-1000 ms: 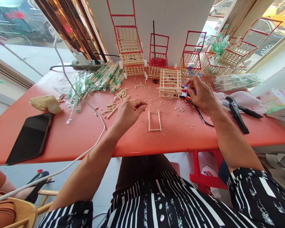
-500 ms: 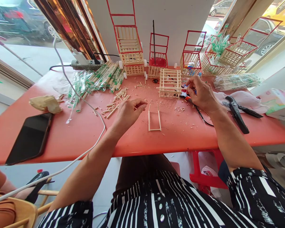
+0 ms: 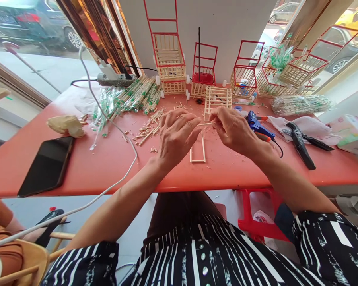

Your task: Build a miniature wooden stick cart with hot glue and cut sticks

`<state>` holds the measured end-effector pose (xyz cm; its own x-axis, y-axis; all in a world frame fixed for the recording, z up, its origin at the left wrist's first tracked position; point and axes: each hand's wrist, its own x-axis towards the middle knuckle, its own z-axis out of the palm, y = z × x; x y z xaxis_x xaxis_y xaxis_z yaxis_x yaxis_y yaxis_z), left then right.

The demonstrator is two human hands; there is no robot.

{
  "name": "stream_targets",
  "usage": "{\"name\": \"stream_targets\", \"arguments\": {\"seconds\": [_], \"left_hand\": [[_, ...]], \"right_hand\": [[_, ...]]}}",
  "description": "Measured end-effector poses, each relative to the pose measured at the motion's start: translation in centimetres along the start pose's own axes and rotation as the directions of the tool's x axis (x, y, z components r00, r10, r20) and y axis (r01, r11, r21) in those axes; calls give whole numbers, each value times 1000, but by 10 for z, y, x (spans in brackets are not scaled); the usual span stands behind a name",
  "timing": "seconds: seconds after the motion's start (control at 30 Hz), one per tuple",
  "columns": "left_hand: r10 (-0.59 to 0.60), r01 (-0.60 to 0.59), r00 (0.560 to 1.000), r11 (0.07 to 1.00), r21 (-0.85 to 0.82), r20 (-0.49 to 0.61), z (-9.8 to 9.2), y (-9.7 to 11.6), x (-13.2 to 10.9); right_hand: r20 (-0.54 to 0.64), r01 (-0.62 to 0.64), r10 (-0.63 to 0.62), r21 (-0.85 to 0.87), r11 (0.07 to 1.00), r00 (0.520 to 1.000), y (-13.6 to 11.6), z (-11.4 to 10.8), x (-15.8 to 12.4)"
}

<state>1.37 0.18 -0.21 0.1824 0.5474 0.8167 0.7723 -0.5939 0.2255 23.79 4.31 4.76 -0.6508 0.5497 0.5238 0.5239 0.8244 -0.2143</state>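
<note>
A short wooden stick spans the gap between my two hands, above the table. My right hand pinches its right end between closed fingers. My left hand has its bent fingers and thumb at the stick's left end; the exact contact is hidden behind the fingers. Under the hands lies a narrow rectangular stick frame, its far part covered by them. Just behind my right hand stands a small slatted stick basket. A blue glue gun rests to the right of that hand.
Cut stick pieces and wrapped chopsticks lie left. Red-trimmed miniature carts line the back. Pliers sit right, a phone left. A white cable crosses the table's left side. Someone's foot shows lower left.
My right hand has come down and left from the small basket with the stick, uncovering the glue gun. My left hand has moved right, meeting it above the frame. The view has shifted slightly.
</note>
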Motion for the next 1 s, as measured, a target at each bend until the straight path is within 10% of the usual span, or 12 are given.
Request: {"name": "stream_targets", "arguments": {"seconds": [0.7, 0.9, 1.0], "left_hand": [[-348, 391, 902, 909, -141, 257, -11, 4, 7], [-414, 455, 878, 877, -151, 238, -16, -3, 8], [-470, 518, 850, 828, -214, 238, -18, -3, 10]], "right_hand": [[64, -67, 68, -17, 998, 996, -29, 35, 12], [-118, -230, 211, -191, 954, 970, 23, -21, -21], [-243, -561, 506, -326, 761, 828, 81, -67, -76]]}}
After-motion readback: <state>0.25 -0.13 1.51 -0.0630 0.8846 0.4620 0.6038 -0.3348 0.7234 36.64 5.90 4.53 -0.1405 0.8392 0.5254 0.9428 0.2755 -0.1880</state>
